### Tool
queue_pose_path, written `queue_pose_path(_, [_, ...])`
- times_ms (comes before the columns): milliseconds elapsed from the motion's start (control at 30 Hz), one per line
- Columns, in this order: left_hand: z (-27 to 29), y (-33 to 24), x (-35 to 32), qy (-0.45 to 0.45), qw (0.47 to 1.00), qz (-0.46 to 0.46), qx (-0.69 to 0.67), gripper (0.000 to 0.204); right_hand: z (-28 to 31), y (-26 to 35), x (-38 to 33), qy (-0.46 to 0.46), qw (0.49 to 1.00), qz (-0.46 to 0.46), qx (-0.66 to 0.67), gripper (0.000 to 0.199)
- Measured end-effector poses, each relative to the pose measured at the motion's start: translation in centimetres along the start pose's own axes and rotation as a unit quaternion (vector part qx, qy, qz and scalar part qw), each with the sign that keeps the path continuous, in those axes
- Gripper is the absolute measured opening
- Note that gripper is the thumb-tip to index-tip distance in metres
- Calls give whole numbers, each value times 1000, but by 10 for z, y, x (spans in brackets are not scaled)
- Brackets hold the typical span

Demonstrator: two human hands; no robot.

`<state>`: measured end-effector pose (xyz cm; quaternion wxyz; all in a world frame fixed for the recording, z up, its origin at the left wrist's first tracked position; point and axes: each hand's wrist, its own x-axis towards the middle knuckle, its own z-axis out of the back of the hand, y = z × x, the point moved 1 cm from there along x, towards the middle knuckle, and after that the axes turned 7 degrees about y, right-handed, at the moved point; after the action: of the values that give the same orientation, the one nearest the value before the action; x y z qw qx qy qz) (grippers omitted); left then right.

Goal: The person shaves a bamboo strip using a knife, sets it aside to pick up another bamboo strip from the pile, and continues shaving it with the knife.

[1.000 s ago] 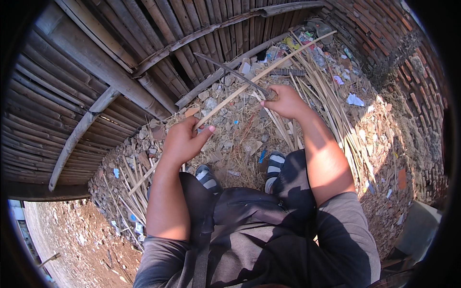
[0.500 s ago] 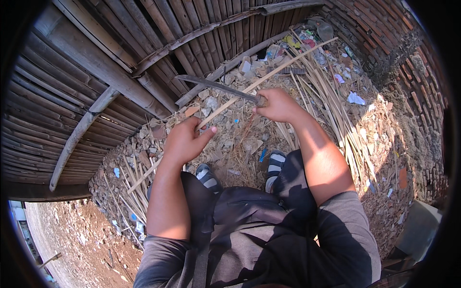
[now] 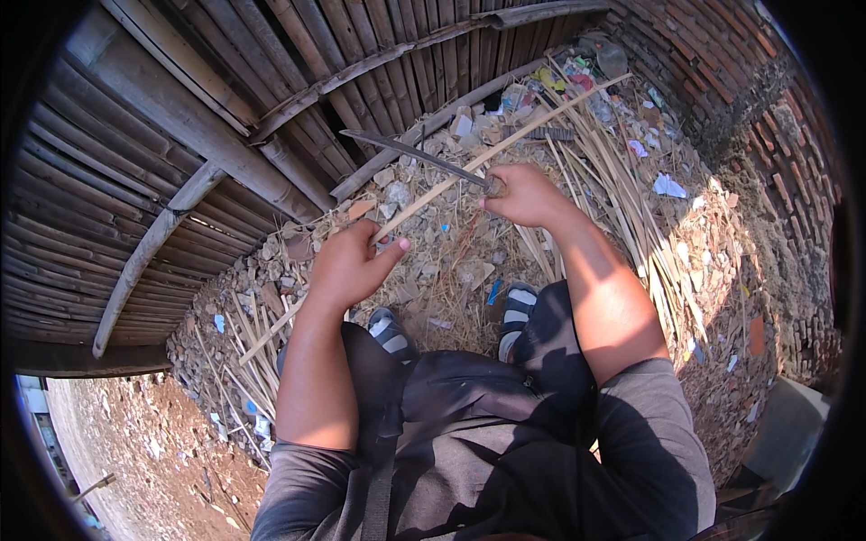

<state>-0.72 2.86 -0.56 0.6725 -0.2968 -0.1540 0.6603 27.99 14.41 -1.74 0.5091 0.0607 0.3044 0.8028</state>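
- Fingers (image 3: 363,233) of the left hand (image 3: 345,268) are closed around a pale split strip (image 3: 545,121), thumb extended toward the right; grip judged secure.
- Right hand (image 3: 527,196): wrapped around the handle of a long dark blade (image 3: 410,151), which points far left.
- Location of strip: in front of the person, running from the left hand out to the far right. Blade crosses it just left of the right hand; actual contact cannot be confirmed.
- Step in hand, as judged: working the strip with the blade. From this pose, a stroke would call for a steady left grip, a controlled blade angle and left fingers kept clear of the edge.
- Surroundings: loose strips (image 3: 639,216) lie on rubble to the right; further strips (image 3: 259,350) lie near left, beside the left forearm. Bamboo wall (image 3: 149,221) at left, brick wall (image 3: 722,54) at far right.
- Markings: none legible on strip or blade. Coloured litter (image 3: 549,79) at the far end may be packaging; any print is too small to read.
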Motion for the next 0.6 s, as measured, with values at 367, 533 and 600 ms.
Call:
queue_pose_path(367, [1, -1, 0, 8, 1000, -7, -1, 55, 5, -25, 2, -14, 999, -28, 40, 55])
queue_pose_path(533, [-1, -1, 0, 6, 1000, -6, 0, 56, 5, -35, 3, -24, 996, -66, 62, 61])
queue_pose_path(600, [0, 0, 1, 9, 1000, -4, 2, 56, 2, -36, 4, -51, 998, -26, 21, 60])
